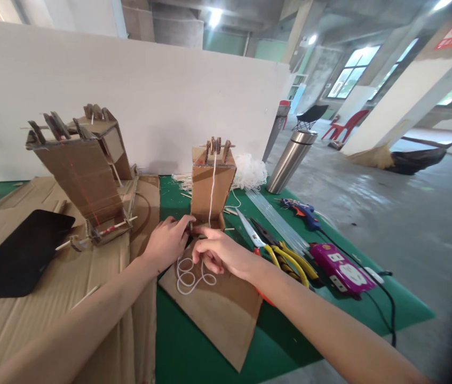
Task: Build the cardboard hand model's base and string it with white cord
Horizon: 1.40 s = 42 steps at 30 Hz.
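Note:
A small cardboard tower [205, 194] stands upright in front of me on a cardboard base sheet [229, 325]. White string [213, 194] runs from the cardboard discs [213, 146] at its top down to its foot, and loose loops [185, 277] lie on the sheet. At the tower's lower left, my left hand [168, 241] has its fingers closed on a little cardboard disc [189, 228]. My right hand [223, 250] reaches across the tower's foot, index finger stretched to that disc, the other fingers loosely bent and apart. Its thumb is hard to make out.
A larger cardboard model [85, 176] and a black tablet-like slab [21, 253] are left, on cardboard. To the right lie scissors [252, 229], pliers [290, 256], clear glue sticks [277, 218], a glue gun [300, 210] and a purple box [340, 269]. A steel flask [292, 162] stands behind.

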Each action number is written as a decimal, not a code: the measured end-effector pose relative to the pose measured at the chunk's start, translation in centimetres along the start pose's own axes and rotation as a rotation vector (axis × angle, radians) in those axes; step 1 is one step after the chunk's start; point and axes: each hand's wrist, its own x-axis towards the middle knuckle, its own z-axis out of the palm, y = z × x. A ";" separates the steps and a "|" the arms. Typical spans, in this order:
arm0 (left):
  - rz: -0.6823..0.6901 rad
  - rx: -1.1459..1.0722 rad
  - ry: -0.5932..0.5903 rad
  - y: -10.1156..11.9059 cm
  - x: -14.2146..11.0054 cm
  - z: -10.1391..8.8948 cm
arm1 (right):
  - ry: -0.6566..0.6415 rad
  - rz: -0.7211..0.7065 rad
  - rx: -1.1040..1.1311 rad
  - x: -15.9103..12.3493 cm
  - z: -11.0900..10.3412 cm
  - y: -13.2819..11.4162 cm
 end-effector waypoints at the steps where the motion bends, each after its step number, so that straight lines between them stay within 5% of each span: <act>1: -0.002 -0.003 0.000 0.0 0.0 0.0 | -0.004 -0.003 0.025 0.0 0.0 0.0; 8: -0.008 -0.008 -0.010 0.1 0.0 0.0 | -0.002 -0.005 0.073 0.1 -0.1 0.2; 42: 0.047 0.073 0.057 0.3 -0.3 -0.1 | 0.050 -0.080 -0.405 0.0 0.0 1.5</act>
